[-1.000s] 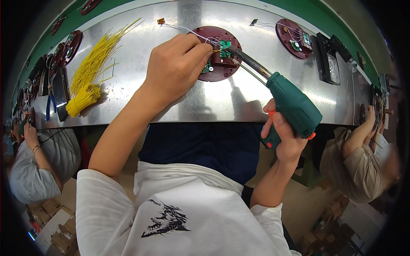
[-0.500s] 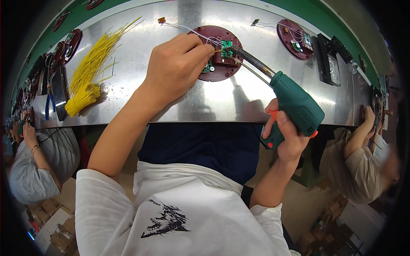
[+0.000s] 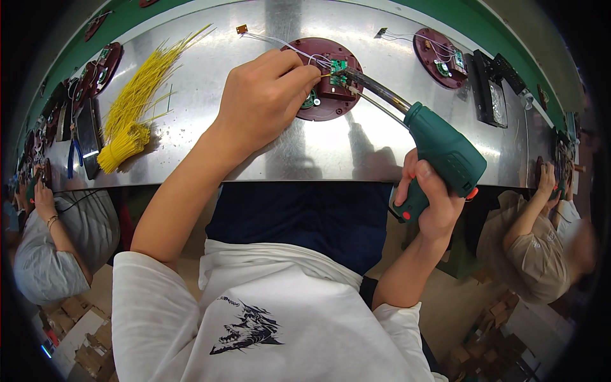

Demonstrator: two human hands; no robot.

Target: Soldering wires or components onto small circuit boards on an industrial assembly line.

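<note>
Head view, looking down on a steel bench (image 3: 267,153). The left hand (image 3: 264,102) rests on the left part of a dark red disc (image 3: 328,79), its fingers curled and pinched at the left edge of a small green board (image 3: 338,65) seated on the disc; what the fingertips pinch is too small to tell, though thin white wires (image 3: 280,43) run from that spot up and left across the bench. The right hand (image 3: 433,204) is clenched round the grip of a green soldering gun (image 3: 442,156), held off the near edge of the bench. The gun's long axis runs diagonally, from the grip at lower right up and left along its metal barrel (image 3: 375,89) to the tip, which meets the board just beside the left fingertips. The board thus lies immediately right of the left fingers and at the far end of the tool from the right hand, so the left hand is much the nearer of the two; fingertips, tip and board appear to converge on one point, with contact between tip and fingers not discernible. A bundle of yellow wires (image 3: 137,108) lies well apart to the left, a second disc (image 3: 439,54) to the upper right; other workers sit at either side
</note>
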